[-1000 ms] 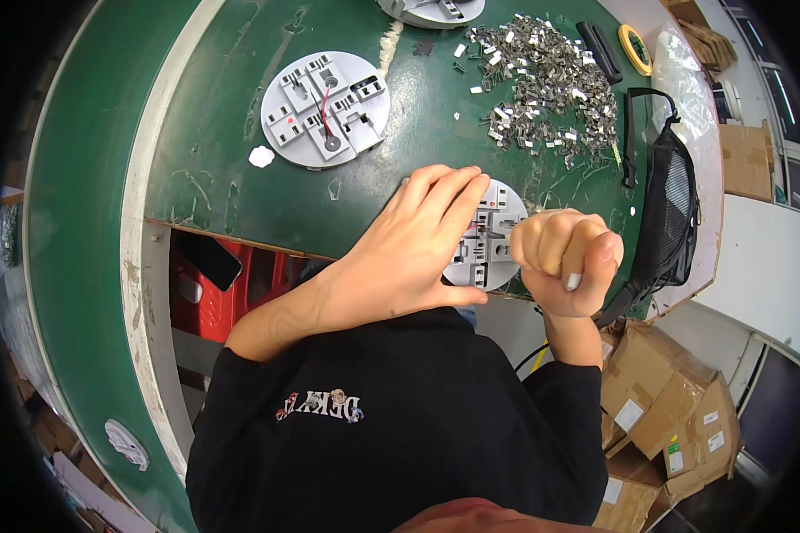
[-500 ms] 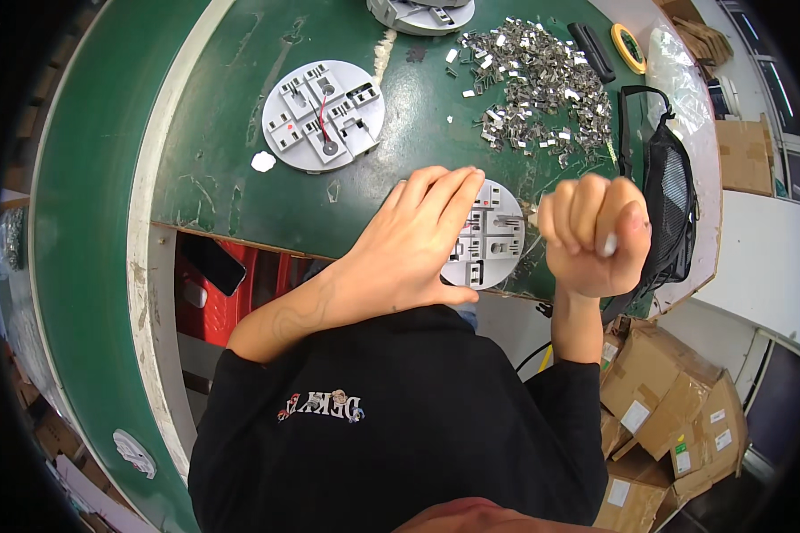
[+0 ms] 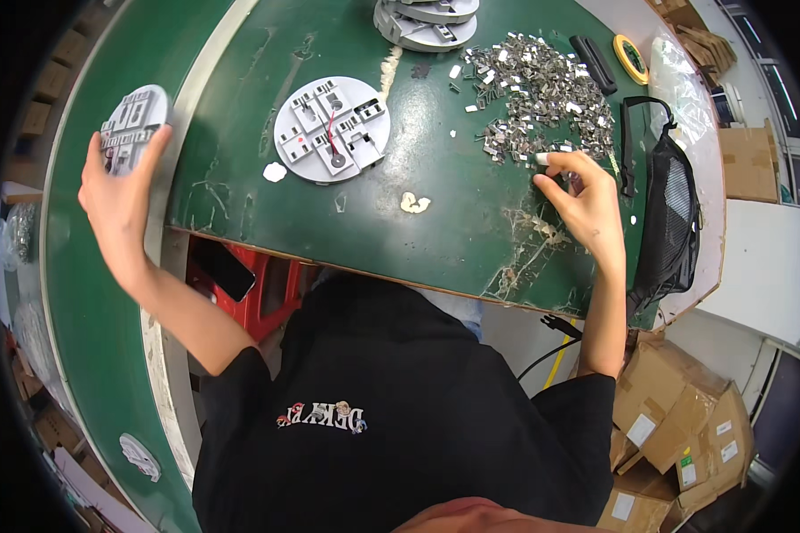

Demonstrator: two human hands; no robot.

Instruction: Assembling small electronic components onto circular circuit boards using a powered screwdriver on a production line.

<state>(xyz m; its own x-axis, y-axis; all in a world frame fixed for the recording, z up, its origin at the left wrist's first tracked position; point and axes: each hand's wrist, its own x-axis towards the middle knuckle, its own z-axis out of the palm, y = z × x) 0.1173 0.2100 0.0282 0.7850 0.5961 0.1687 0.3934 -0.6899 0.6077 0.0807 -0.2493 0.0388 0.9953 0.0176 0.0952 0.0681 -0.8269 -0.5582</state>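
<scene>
Out at the left, my left hand (image 3: 123,191) grips a round grey plastic plate (image 3: 138,124) between thumb and fingers, tilted above the green conveyor belt. The plate has raised slots and blocks on its face. At the near edge of a pile of small metal clips (image 3: 542,93), my right hand (image 3: 591,200) has its thumb and forefinger apart, the other fingers curled. A white covering sits on one of its fingertips. Another round grey plate (image 3: 364,98), with a red wire and a dark round part, lies on the green table between my hands.
More round grey plates (image 3: 427,35) are stacked at the table's far edge. A black mesh bag (image 3: 668,209), a yellow tape roll (image 3: 629,59) and a black case (image 3: 593,64) lie at the right. Below the table's left part, a phone (image 3: 225,270) rests on a red stool (image 3: 280,289).
My left hand has carried the round plate from the table's front edge leftward over the belt. My right hand has moved toward the clip pile, its thumb and forefinger spreading.
</scene>
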